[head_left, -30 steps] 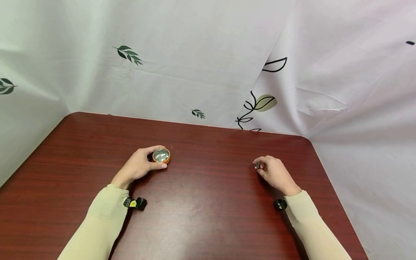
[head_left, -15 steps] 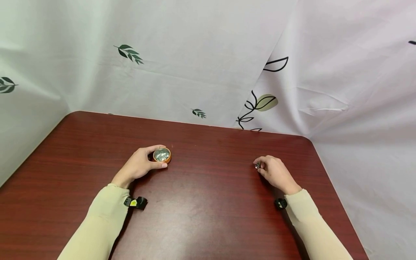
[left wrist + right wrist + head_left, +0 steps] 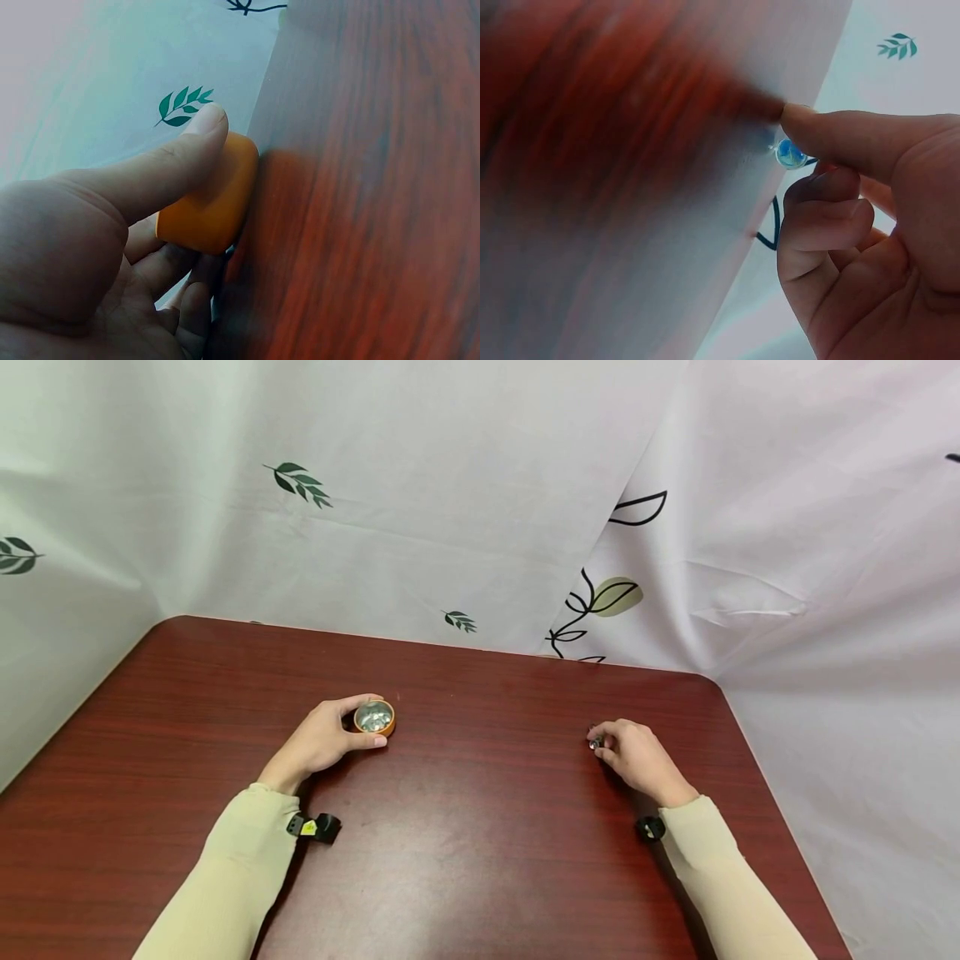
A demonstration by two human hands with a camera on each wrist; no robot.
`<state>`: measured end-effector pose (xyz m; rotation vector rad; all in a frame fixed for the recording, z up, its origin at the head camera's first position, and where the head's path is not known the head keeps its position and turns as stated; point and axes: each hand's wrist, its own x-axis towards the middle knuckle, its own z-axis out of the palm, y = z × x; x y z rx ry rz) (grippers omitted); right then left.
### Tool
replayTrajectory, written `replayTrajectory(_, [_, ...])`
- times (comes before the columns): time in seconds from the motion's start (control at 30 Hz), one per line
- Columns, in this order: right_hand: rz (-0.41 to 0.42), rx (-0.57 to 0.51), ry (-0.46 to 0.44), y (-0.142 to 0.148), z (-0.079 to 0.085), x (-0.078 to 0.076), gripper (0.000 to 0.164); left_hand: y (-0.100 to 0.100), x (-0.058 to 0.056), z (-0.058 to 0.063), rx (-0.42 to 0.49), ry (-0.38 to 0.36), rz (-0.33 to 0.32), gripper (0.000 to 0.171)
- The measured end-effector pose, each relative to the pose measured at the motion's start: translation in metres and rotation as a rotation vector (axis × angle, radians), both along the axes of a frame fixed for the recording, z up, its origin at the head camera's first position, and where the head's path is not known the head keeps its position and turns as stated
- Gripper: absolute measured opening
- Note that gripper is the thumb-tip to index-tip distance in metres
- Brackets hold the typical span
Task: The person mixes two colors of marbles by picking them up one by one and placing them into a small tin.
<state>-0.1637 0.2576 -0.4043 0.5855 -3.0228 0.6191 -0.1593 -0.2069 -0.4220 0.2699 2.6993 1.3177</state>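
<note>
In the head view my left hand (image 3: 324,740) grips a round orange cup (image 3: 375,717) with a shiny silvery inside, low over the table's left half. The left wrist view shows its smooth orange side (image 3: 217,199) between thumb and curled fingers, close against the tabletop. On the right, my right hand (image 3: 637,762) pinches a tiny shiny piece (image 3: 596,744) between thumb and forefinger, just above the wood. Up close in the right wrist view this piece has a round, clear bluish face (image 3: 790,154). Its remaining part is hidden by the fingers, so its kind is unclear.
A dark red wood-grain table (image 3: 465,827) spans the space below both hands. White cloth (image 3: 420,510) with leaf prints hangs along its back and sides. Black wrist cameras sit on both sleeves, the left one (image 3: 322,827) standing out over the table.
The left hand and the orange cup stay put. At the right fingertips the tiny piece shows a little less of itself than before; the right hand has hardly shifted.
</note>
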Motion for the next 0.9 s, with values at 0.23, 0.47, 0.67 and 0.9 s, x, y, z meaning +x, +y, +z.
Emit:
replayTrajectory(0.23, [0.004, 0.004, 0.006, 0.000, -0.001, 0.000, 0.015, 0.000, 0.000, 0.000, 0.002, 0.003, -0.005, 0.064])
replayTrajectory(0.47, [-0.002, 0.006, 0.013, 0.003, -0.001, 0.000, 0.014, 0.001, 0.000, 0.000, -0.003, -0.008, -0.001, 0.065])
replayTrajectory(0.67, [-0.015, -0.027, 0.008, 0.013, 0.006, 0.003, 0.012, 0.001, 0.001, 0.001, -0.004, -0.010, 0.002, 0.065])
replayTrajectory(0.9, [-0.105, -0.100, -0.085, 0.032, 0.014, 0.010, 0.010, 0.000, 0.001, 0.001, -0.001, -0.008, 0.001, 0.065])
